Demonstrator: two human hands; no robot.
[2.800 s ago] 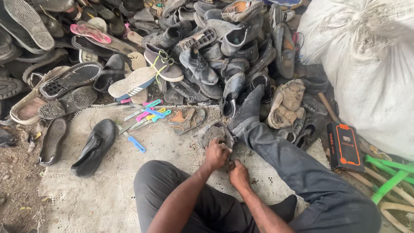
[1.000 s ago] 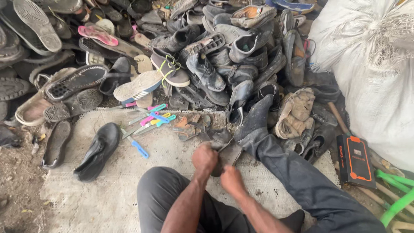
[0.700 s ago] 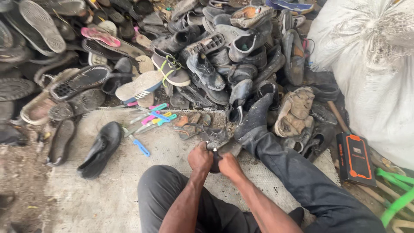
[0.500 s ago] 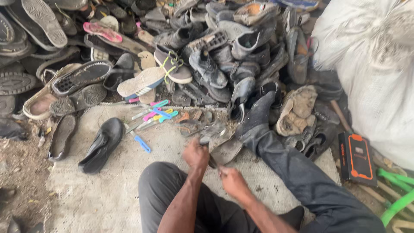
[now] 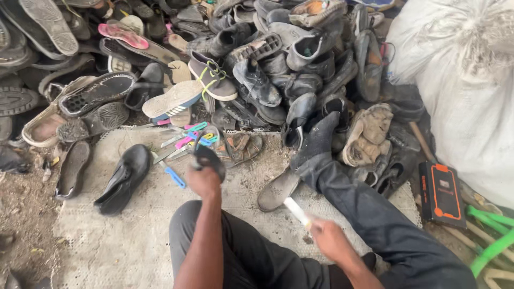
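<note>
A dark shoe piece (image 5: 208,156), curved and floppy, is being gripped by the left hand (image 5: 203,179), fingers clamped round its lower end, and is being held up above the pale woven mat (image 5: 123,241), just in front of the coloured-handled tools (image 5: 184,140). A pale stick-like tool (image 5: 296,210) (blurred, exact kind can't be told) is being held in the right hand (image 5: 329,241), fingers closed round it, tip pointing up-left twd a worn sole (image 5: 277,190) lying on the mat. A black slip-on shoe (image 5: 124,176) is lying to the left, well apart. The shoe pile (image 5: 278,69) is being faced, w/ a white sack (image 5: 460,91) at right and a black-and-orange device (image 5: 441,187) beside the outstretched leg (image 5: 375,214).
</note>
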